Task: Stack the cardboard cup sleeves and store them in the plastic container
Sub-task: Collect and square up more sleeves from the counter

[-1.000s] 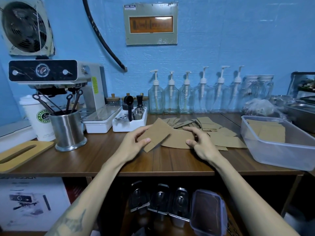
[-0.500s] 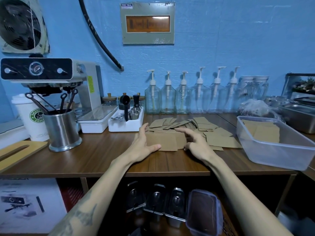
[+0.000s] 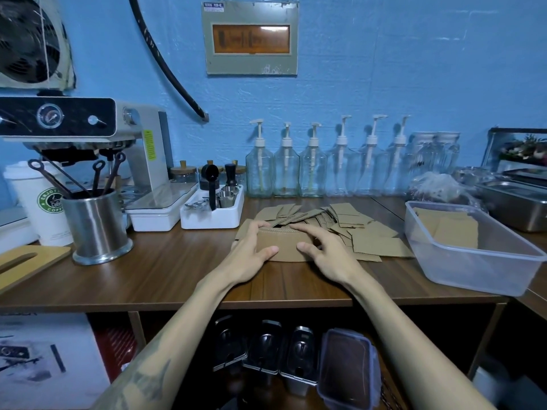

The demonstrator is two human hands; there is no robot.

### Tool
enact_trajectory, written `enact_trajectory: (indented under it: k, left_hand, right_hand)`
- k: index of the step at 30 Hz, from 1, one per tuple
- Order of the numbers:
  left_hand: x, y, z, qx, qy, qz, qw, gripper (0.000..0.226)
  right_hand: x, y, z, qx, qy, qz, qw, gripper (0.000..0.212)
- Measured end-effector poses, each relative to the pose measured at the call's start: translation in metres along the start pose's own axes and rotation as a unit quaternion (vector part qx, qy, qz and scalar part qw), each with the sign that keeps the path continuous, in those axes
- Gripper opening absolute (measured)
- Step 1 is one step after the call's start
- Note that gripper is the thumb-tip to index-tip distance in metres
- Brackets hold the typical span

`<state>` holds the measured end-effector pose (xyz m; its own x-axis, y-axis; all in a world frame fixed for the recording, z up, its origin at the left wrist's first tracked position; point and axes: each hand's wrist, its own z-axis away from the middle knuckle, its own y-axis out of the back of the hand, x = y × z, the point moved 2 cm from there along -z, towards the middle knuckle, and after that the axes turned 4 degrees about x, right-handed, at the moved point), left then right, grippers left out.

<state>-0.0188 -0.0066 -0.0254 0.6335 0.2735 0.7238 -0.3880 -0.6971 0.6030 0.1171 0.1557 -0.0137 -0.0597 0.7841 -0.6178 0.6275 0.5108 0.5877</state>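
Observation:
A small stack of brown cardboard cup sleeves [image 3: 285,245] stands tipped up on its long edge on the wooden counter. My left hand [image 3: 251,254] grips its left end, thumb in front and fingers over the top. My right hand [image 3: 321,250] grips its right end the same way. Behind and to the right, several loose sleeves [image 3: 349,221] lie scattered flat. The clear plastic container [image 3: 485,270] sits at the right with a few sleeves [image 3: 447,229] lying inside.
A white utensil tray [image 3: 211,216] and an espresso machine [image 3: 139,161] stand at the left, with a steel utensil cup [image 3: 96,229] in front. Glass pump bottles [image 3: 285,170] line the wall. Steel pans [image 3: 518,199] sit at the far right. The counter edge [image 3: 266,303] is near me.
The sleeve my left hand held was laid onto the pile. Both hands then closed in on the stack and tipped it up onto its edge.

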Motion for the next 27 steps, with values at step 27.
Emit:
enact_trajectory:
  k: [27]
  left_hand:
    - [-0.028, 0.028, -0.019, 0.168, 0.086, -0.050, 0.981, 0.045]
  right_hand:
    - [0.022, 0.029, -0.002, 0.048, -0.071, -0.076, 0.993, 0.022]
